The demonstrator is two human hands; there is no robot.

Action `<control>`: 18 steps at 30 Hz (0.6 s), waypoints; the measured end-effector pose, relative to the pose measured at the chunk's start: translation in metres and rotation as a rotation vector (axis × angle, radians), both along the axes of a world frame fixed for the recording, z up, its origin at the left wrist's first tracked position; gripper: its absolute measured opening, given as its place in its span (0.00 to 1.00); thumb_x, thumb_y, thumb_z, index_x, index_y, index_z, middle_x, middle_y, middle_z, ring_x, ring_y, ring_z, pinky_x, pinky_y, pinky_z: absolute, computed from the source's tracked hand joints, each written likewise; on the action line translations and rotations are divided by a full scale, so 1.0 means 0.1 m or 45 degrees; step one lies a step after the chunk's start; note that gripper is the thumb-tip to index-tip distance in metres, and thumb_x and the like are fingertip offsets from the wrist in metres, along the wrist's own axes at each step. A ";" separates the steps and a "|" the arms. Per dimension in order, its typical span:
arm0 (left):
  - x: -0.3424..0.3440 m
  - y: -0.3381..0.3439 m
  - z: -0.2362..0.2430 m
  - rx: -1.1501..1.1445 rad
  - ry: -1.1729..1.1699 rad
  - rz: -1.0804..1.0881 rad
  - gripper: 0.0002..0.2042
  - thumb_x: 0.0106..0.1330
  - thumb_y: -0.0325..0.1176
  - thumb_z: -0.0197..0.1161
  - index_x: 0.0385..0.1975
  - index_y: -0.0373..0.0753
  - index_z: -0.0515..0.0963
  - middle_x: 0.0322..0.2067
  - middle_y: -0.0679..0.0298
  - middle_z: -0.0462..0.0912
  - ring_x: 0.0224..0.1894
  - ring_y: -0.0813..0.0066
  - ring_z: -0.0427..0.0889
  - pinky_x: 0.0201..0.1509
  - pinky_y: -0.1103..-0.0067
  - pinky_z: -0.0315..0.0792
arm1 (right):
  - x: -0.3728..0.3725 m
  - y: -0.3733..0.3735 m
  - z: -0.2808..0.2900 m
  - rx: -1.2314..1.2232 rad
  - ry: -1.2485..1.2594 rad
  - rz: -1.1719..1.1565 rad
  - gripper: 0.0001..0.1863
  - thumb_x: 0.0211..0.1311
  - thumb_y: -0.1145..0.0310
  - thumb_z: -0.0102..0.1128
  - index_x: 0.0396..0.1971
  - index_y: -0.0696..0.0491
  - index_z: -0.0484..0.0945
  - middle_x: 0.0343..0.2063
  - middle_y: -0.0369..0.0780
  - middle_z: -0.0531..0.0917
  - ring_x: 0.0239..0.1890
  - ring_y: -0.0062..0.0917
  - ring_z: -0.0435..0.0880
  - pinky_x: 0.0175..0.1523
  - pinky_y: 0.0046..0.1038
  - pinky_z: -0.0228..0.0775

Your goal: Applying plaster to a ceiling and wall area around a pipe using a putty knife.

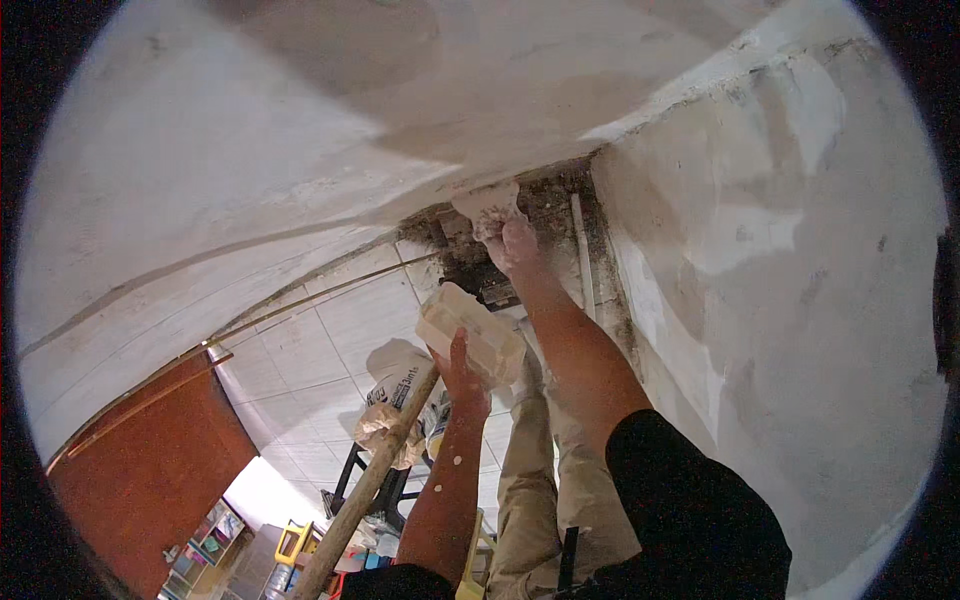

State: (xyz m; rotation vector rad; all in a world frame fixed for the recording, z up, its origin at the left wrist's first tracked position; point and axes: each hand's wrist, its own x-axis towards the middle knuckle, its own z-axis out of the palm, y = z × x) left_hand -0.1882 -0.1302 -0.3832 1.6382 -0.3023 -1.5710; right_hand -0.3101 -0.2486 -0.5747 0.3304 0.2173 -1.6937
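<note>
My left hand (462, 375) holds a pale, rectangular plastic container (468, 325) from below, its fingers and thumb against the side. My right hand (514, 245) is closed on a wide putty knife (482, 205) smeared with whitish paste, held out toward the corner where the upper wall (250, 150) meets the right wall (780, 230). The knife's handle is hidden in my fingers, and I cannot tell whether the blade touches the wall. A dark, rough patch (555, 200) shows in the corner beyond it.
Below are pale floor tiles (340, 320), a long wooden pole (350, 500) slanting past my left arm, a printed bag (395, 375) and a dark stool (350, 480). A red-brown panel (150, 470), shelves (205, 545) and assorted tools stand lower left. A pale strip (582, 250) lies along the right wall.
</note>
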 end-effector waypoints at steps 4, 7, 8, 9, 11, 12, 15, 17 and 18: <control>-0.27 0.09 -0.18 0.000 0.052 -0.024 0.35 0.60 0.39 0.64 0.65 0.44 0.52 0.56 0.57 0.65 0.57 0.61 0.68 0.58 0.64 0.66 | -0.40 -0.18 -0.26 0.251 0.335 0.075 0.23 0.56 0.68 0.59 0.53 0.55 0.70 0.47 0.38 0.78 0.50 0.32 0.76 0.55 0.33 0.70; -0.28 0.16 -0.29 -0.023 0.065 -0.011 0.35 0.60 0.39 0.64 0.64 0.44 0.53 0.55 0.57 0.66 0.57 0.62 0.68 0.58 0.64 0.66 | -0.40 -0.13 0.01 -0.080 0.226 -0.130 0.18 0.57 0.72 0.55 0.49 0.55 0.72 0.45 0.38 0.78 0.45 0.31 0.78 0.50 0.31 0.71; -0.08 0.17 -0.27 0.012 0.032 0.011 0.34 0.60 0.39 0.64 0.64 0.44 0.53 0.54 0.57 0.66 0.56 0.62 0.69 0.58 0.63 0.67 | -0.20 -0.22 0.35 0.208 0.106 -0.075 0.17 0.57 0.74 0.54 0.49 0.56 0.72 0.45 0.39 0.79 0.44 0.31 0.78 0.49 0.30 0.71; -0.01 0.18 -0.27 0.046 0.035 0.029 0.34 0.60 0.39 0.63 0.64 0.44 0.53 0.54 0.58 0.67 0.56 0.62 0.69 0.57 0.63 0.67 | -0.16 -0.26 0.61 0.495 0.025 -0.021 0.17 0.58 0.76 0.53 0.48 0.56 0.72 0.44 0.40 0.79 0.43 0.30 0.78 0.49 0.29 0.71; -0.07 0.25 -0.37 0.064 0.153 0.047 0.34 0.60 0.39 0.63 0.64 0.44 0.54 0.53 0.58 0.67 0.56 0.61 0.69 0.57 0.63 0.67 | -0.39 -0.16 0.82 0.490 0.153 0.008 0.16 0.58 0.76 0.53 0.47 0.56 0.73 0.43 0.41 0.79 0.42 0.31 0.78 0.50 0.30 0.71; -0.09 0.27 -0.37 0.063 0.242 0.061 0.34 0.60 0.39 0.64 0.64 0.44 0.54 0.53 0.58 0.67 0.56 0.61 0.70 0.57 0.62 0.67 | -0.47 -0.12 0.92 0.467 0.251 0.038 0.14 0.58 0.76 0.52 0.46 0.56 0.73 0.41 0.41 0.79 0.42 0.32 0.78 0.51 0.31 0.71; -0.19 0.34 -0.40 0.026 0.216 0.081 0.34 0.61 0.39 0.62 0.65 0.44 0.52 0.54 0.58 0.67 0.55 0.60 0.70 0.57 0.62 0.67 | -0.76 0.15 1.03 0.603 1.737 0.452 0.12 0.59 0.76 0.51 0.43 0.58 0.72 0.38 0.42 0.78 0.42 0.34 0.77 0.55 0.34 0.71; -0.27 0.32 -0.50 -0.053 0.226 0.106 0.31 0.63 0.42 0.59 0.63 0.43 0.55 0.53 0.56 0.69 0.55 0.59 0.72 0.56 0.61 0.70 | -0.78 0.16 1.07 0.614 0.990 0.217 0.10 0.59 0.77 0.50 0.41 0.59 0.72 0.36 0.42 0.77 0.39 0.34 0.77 0.54 0.35 0.71; -0.26 0.35 -0.55 -0.103 0.227 0.107 0.29 0.64 0.45 0.57 0.62 0.41 0.58 0.52 0.55 0.72 0.54 0.59 0.74 0.54 0.61 0.73 | -0.77 0.16 1.06 0.625 0.220 0.000 0.07 0.60 0.77 0.49 0.38 0.60 0.71 0.34 0.42 0.76 0.37 0.35 0.76 0.53 0.36 0.71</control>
